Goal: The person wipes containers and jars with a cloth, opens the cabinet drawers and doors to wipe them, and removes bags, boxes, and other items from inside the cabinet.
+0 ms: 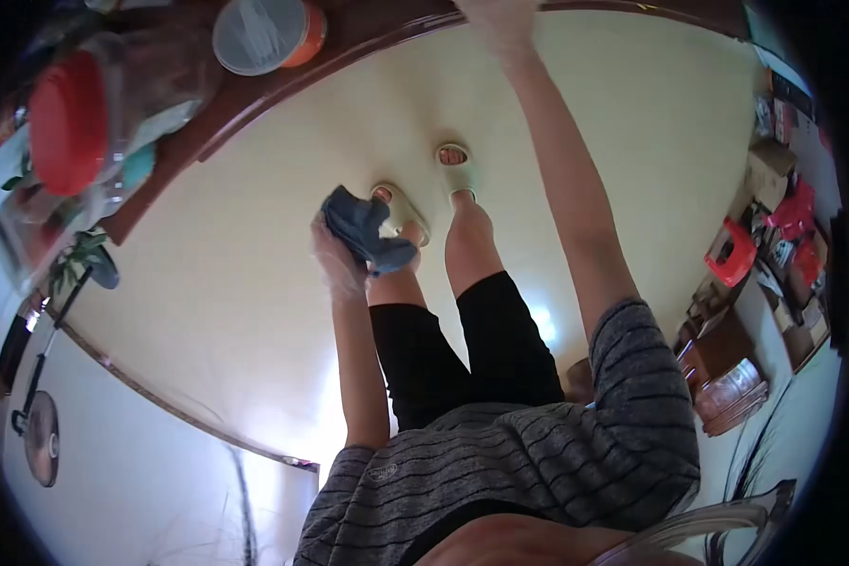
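My left hand [338, 257] is closed on a crumpled dark blue cloth [358, 224], held out over the floor in front of my legs. The cloth hangs in loose folds to the right of the hand. My right hand [502, 24] reaches forward to the edge of a dark reddish-brown table [377, 28] at the top of the view. It is blurred and its fingers are cut off by the frame, so what it touches is hidden. Left of it on the table is a round tub [259, 36] with a clear lid and an orange side.
Toward the table's left end stands a clear container with a red lid [69, 123]. Pale floor [255, 217] lies under my slippers [456, 168]. At right are a red plastic stool [729, 253], a cardboard box [771, 173] and a pink bag [794, 209].
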`<state>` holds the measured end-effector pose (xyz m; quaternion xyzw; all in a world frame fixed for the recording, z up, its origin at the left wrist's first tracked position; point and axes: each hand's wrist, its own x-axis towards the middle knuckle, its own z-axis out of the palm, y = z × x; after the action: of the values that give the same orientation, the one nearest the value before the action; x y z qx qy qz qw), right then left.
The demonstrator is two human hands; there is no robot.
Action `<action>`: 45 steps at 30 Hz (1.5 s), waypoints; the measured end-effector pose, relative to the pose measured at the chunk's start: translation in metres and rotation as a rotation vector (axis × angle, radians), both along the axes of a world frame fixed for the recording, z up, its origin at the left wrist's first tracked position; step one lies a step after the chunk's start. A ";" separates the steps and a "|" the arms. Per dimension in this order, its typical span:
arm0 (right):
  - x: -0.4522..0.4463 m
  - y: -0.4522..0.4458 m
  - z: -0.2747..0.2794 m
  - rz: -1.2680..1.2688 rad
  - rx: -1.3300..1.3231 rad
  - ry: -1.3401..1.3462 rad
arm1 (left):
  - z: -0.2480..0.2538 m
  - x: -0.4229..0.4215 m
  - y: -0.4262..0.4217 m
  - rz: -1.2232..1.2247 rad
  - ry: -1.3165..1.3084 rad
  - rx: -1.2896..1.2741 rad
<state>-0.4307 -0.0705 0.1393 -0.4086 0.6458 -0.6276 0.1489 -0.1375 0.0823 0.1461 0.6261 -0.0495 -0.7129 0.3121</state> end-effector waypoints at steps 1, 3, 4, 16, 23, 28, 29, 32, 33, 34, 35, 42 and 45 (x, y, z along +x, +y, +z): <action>0.005 0.009 0.009 -0.089 -0.007 0.341 | -0.010 -0.006 -0.012 0.015 -0.064 -0.008; 0.016 0.043 -0.034 -0.239 -0.040 0.371 | -0.045 -0.008 -0.024 0.036 -0.090 0.014; 0.024 0.063 -0.073 -0.425 -0.105 0.615 | -0.066 -0.005 -0.031 0.044 -0.048 0.034; 0.209 0.033 -0.195 0.670 0.043 0.349 | -0.180 0.046 -0.112 0.013 -0.396 -0.579; 0.269 0.013 -0.240 0.595 0.199 0.236 | -0.228 0.067 -0.155 -0.061 -0.534 -0.901; 0.276 0.013 -0.235 0.576 0.298 0.231 | -0.236 0.085 -0.159 -0.189 -0.726 -1.132; 0.277 0.013 -0.227 0.510 0.215 0.327 | -0.230 0.088 -0.157 -0.244 -0.800 -1.116; 0.281 0.009 -0.228 0.466 0.107 0.359 | -0.220 0.093 -0.152 -0.389 -0.993 -1.092; 0.280 0.006 -0.230 0.474 0.093 0.331 | -0.225 0.094 -0.148 -0.389 -1.035 -1.112; 0.276 0.008 -0.227 0.526 0.087 0.329 | -0.233 0.095 -0.142 -0.390 -1.076 -1.134; 0.269 0.012 -0.223 0.579 0.079 0.329 | -0.231 0.094 -0.136 -0.389 -1.117 -1.157; 0.252 0.089 -0.217 0.695 0.203 0.251 | -0.185 0.111 -0.064 -0.350 -0.723 -0.822; 0.228 0.116 -0.202 0.873 0.356 0.183 | -0.186 0.134 -0.048 -0.388 -0.675 -0.756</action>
<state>-0.2028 0.0456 -0.0630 -0.6633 0.5217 -0.3475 0.4087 -0.0035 0.0342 -0.0397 0.6438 -0.5146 -0.4491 0.3449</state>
